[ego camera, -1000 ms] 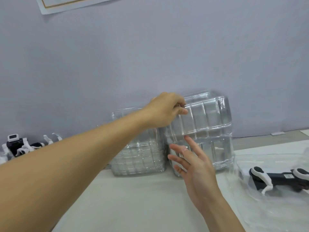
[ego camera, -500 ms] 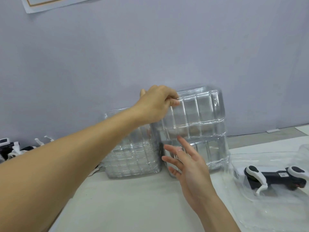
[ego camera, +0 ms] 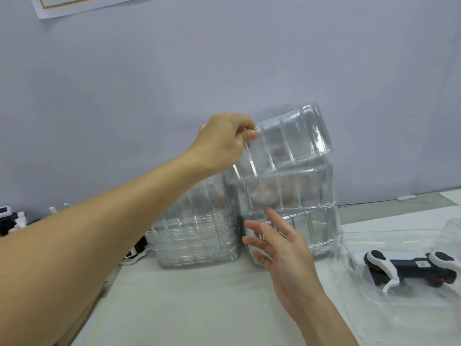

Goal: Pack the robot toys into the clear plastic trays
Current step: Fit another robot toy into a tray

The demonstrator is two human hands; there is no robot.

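Note:
My left hand pinches the left rim of a clear plastic tray and holds it tilted above the taller stack of clear trays by the wall. My right hand is spread open, its fingertips against the front of that stack. A shorter stack of trays stands just to the left. At the right, a black-and-white robot toy lies in a clear tray on the table.
More black-and-white robot toys lie at the far left by the wall, and one shows behind my left forearm. The grey wall closes off the back. The white table reaches toward me.
My left hand has lifted the top tray off the taller stack and tilted it up. My right hand stays against the stack's front.

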